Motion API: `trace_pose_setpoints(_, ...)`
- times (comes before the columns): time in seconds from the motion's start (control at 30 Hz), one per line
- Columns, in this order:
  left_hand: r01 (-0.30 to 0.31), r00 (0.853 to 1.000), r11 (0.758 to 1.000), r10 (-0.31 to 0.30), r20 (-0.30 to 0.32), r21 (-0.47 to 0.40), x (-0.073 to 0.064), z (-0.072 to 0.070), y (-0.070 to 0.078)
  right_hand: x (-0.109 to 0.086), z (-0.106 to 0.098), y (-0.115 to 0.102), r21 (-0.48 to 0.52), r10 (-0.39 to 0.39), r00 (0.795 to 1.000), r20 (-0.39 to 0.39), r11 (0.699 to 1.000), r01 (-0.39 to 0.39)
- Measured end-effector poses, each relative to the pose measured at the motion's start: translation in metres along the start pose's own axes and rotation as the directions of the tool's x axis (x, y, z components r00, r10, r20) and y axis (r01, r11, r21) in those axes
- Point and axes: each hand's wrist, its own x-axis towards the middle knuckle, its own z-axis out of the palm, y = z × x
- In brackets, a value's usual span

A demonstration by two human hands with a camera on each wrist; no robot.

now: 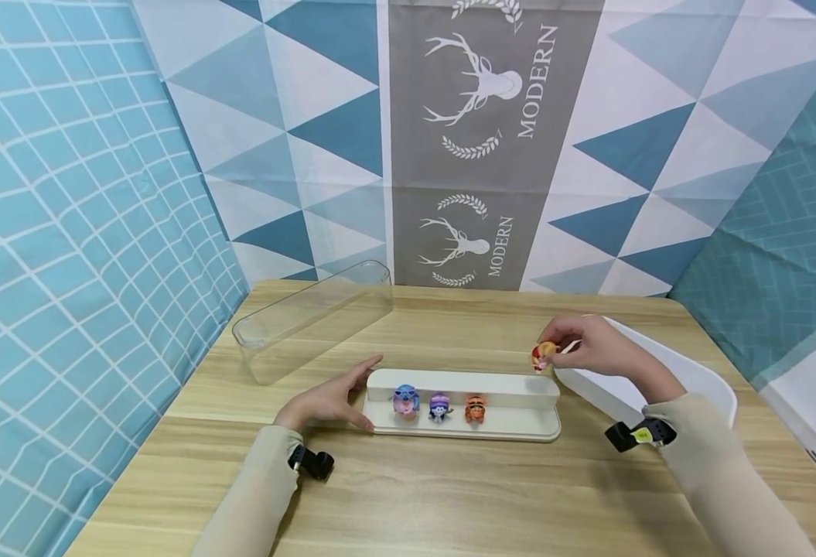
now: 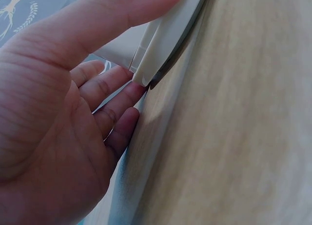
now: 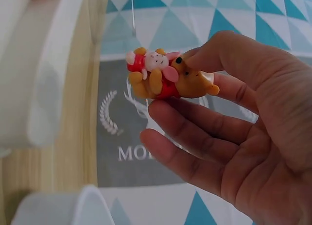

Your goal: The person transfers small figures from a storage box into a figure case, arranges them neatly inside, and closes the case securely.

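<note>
My right hand [image 1: 599,346] pinches a small bear figurine [image 3: 187,83] in a red top, with a pink piglet on its front, between thumb and fingers. It is held above the right end of a cream stepped display tray [image 1: 519,423]. On the tray's lower step stand a blue figurine [image 1: 405,401] with sunglasses, a purple one [image 1: 438,407] and an orange striped one [image 1: 475,409]. The tray's left end is gripped by my left hand [image 1: 327,398]; the left wrist view shows the thumb along the front and the fingers at the end and behind.
A clear plastic cover [image 1: 317,325] lies on the wooden table [image 1: 449,495] at the back left. At the right, partly under my right forearm, is a white open bin [image 1: 700,373]. A patterned cloth wall [image 1: 338,155] closes off the back.
</note>
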Motion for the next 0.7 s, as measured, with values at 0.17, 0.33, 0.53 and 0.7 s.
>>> trace_pose_setpoints(0.17,0.008,1.000,1.000,-0.008,-0.003,0.004,0.000,0.000,0.000,0.000,0.014,-0.005,0.036,-0.024,0.998,0.061,0.999,0.022)
trace_pose_setpoints(0.33,0.009,1.000,1.000,-0.009,-0.006,0.007,-0.001,0.001,0.000,0.000,0.029,-0.007,0.081,-0.047,0.993,0.110,0.996,0.038)
trace_pose_setpoints(0.53,0.009,1.000,1.000,-0.009,-0.010,0.000,-0.001,0.001,0.000,-0.001,0.044,-0.011,0.110,-0.033,0.984,0.173,0.994,0.014)
trace_pose_setpoints(0.7,0.014,1.000,1.000,-0.014,-0.012,0.013,0.000,0.000,0.000,0.000,0.052,-0.012,0.118,-0.075,0.979,0.188,0.992,0.053)
